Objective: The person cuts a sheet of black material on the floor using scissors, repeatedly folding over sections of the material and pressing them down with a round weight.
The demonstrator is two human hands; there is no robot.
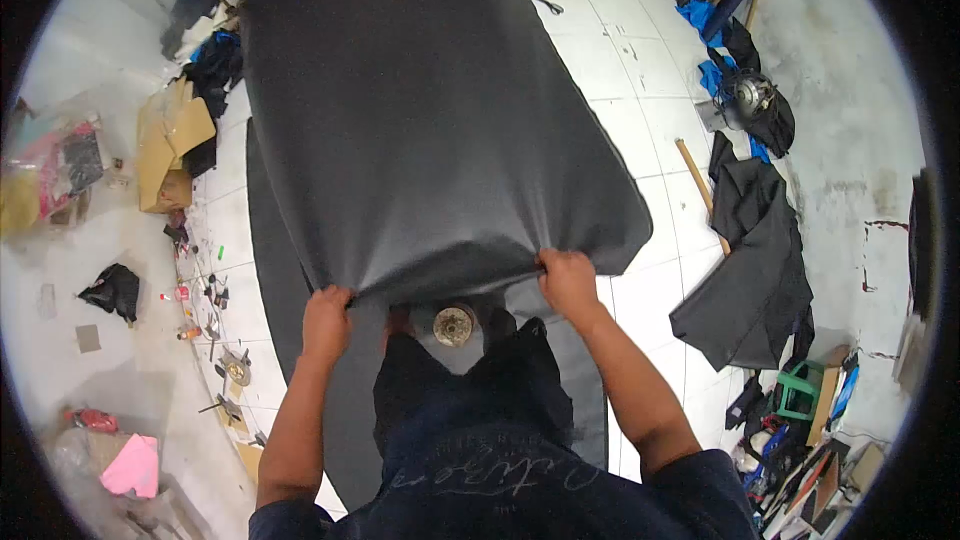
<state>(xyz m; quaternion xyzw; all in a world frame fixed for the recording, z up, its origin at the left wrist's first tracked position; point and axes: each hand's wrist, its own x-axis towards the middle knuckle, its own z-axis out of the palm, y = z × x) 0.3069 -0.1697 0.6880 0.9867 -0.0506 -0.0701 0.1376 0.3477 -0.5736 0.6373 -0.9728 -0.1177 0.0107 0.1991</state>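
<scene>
A large sheet of black material [400, 110], smooth like vinyl or faux leather, stretches away from me across the floor. My left hand [327, 312] is closed on its near edge at the left, and my right hand [568, 280] grips the same edge farther right. Creases fan out from both grips, and the edge sags between them, lifted off the floor. Beneath lies another black layer [275, 330], on which I stand. Between my feet sits a round, worn metal-looking object [453, 326] whose kind I cannot make out.
White floor tiles [650, 210] border the sheet. On the right lie a crumpled black cloth piece [750, 270], a wooden stick [700, 190] and a green stool [798, 390]. Scissors [547, 4] rest near the far right edge. Cardboard boxes [170, 140] and small scattered tools [235, 368] are at left.
</scene>
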